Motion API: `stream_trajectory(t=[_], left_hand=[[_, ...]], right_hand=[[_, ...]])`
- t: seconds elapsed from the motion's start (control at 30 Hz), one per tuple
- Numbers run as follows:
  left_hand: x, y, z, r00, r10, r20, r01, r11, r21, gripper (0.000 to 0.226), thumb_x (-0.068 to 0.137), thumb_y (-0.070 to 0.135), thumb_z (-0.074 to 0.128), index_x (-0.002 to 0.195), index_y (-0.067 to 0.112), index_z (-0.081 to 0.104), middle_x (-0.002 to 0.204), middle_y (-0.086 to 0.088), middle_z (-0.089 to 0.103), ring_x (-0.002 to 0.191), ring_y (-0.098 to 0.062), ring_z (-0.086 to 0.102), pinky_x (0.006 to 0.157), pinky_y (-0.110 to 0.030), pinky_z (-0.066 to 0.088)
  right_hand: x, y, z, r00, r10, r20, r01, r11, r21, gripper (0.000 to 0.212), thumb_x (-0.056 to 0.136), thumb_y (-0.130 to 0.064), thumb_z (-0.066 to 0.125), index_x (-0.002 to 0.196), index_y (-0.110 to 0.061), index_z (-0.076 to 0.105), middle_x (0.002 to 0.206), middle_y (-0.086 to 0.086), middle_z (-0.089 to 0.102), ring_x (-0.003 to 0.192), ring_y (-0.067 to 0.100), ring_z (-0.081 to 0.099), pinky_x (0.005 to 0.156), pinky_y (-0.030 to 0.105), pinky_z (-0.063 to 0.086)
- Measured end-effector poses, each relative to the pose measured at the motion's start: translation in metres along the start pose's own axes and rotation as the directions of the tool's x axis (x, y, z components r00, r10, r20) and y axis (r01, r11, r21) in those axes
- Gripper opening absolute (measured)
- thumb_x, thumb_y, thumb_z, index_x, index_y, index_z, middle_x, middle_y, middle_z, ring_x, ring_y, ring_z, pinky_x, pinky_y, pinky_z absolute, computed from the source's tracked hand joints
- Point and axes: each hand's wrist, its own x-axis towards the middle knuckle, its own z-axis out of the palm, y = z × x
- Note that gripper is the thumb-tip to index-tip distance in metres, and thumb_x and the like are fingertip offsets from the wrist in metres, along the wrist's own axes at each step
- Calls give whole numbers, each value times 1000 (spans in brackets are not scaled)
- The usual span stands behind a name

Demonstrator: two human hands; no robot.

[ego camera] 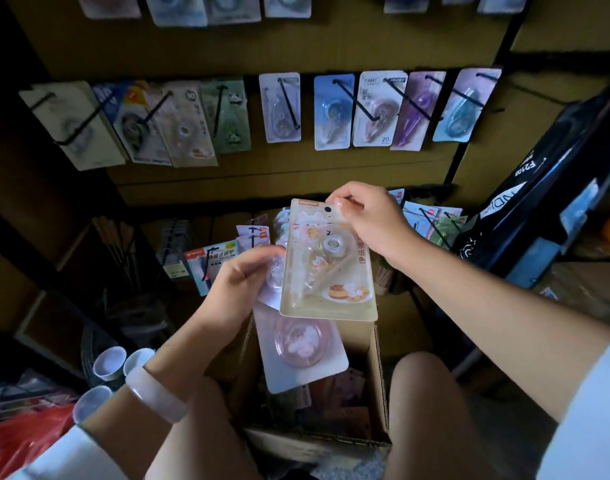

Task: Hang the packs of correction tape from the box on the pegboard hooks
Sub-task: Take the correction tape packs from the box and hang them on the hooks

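Observation:
My right hand [369,220] pinches the top edge of a yellow correction tape pack [328,268] beside its hang hole, holding it upright in front of me. My left hand [241,278] grips several other packs, one a pink-and-white pack [302,351] hanging down below the yellow one. Both hands hover over an open cardboard box [379,382] between my knees, with more packs inside. Ahead, a brown pegboard [296,50] carries black hooks [289,102] in rows, most loaded with packs of correction tape [333,110].
A lower row of hooks with packs [431,220] sits just behind my hands. White cups [109,363] stand on the floor at left, beside a red bag [23,441]. A dark printed bag [553,188] hangs at right. Dark shelving fills the left.

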Motion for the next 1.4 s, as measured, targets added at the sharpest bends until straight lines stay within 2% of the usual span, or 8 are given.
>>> stream_trajectory(t=[0.13,0.23,0.33,0.47,0.77,0.93,1.17,1.4], left_hand=[[-3,5,-2,996,-88,5,89,991,-99,56,92,-8,34,69,24,75,78,7,74,75,-7,68,66,-18,52],[-7,4,-2,982,-184,-30,173,960,-219,29,85,19,45,83,10,72,88,-8,73,88,-25,65,73,-27,52],[-10,7,-3,980,-186,71,196,962,-191,50,88,45,48,94,-2,66,88,-12,73,83,-22,69,67,-23,54],[-11,22,-2,975,-180,133,196,973,-121,31,76,34,57,93,12,70,89,-5,75,80,-17,71,69,-27,56],[-9,35,-26,992,85,-89,-87,996,-21,15,85,14,55,94,16,67,87,11,74,84,-7,70,65,-16,54],[-4,42,-45,978,158,-139,-148,986,78,18,78,29,58,92,25,69,93,14,71,95,-13,67,71,-20,54],[-13,42,-105,926,139,-351,-119,990,79,38,76,57,57,88,23,69,88,-6,70,88,-27,64,81,-45,48],[-33,22,-145,849,74,-524,-33,996,87,15,74,41,64,78,27,67,84,2,65,81,-14,57,74,-31,45]], right_hand=[[1,-8,-1,1000,-27,12,28,999,-31,21,92,-14,49,91,-21,69,92,-6,68,95,12,62,81,29,47],[1,-11,6,999,-32,12,32,999,-6,20,92,-15,50,90,-21,69,90,-7,67,94,11,62,75,24,46],[-3,-17,15,998,-42,43,41,999,22,19,92,-14,50,93,-19,69,93,-5,68,93,9,61,72,20,44],[-6,-26,23,996,-59,67,52,994,95,20,93,-16,48,101,-20,66,93,-6,65,86,5,59,70,19,44],[-16,-22,16,969,203,138,-225,960,167,24,97,-36,42,89,-20,58,85,-5,61,80,9,58,67,21,44],[-16,-43,31,916,48,398,-131,974,185,21,95,-26,49,76,-30,57,55,-18,58,53,-3,49,50,12,35],[4,-77,55,953,-88,291,5,961,275,22,96,-22,48,78,-23,60,53,-15,55,45,-6,47,50,14,35],[18,-107,99,958,-153,242,115,980,162,28,94,-19,48,66,-18,50,56,-6,43,56,10,41,59,28,32]])
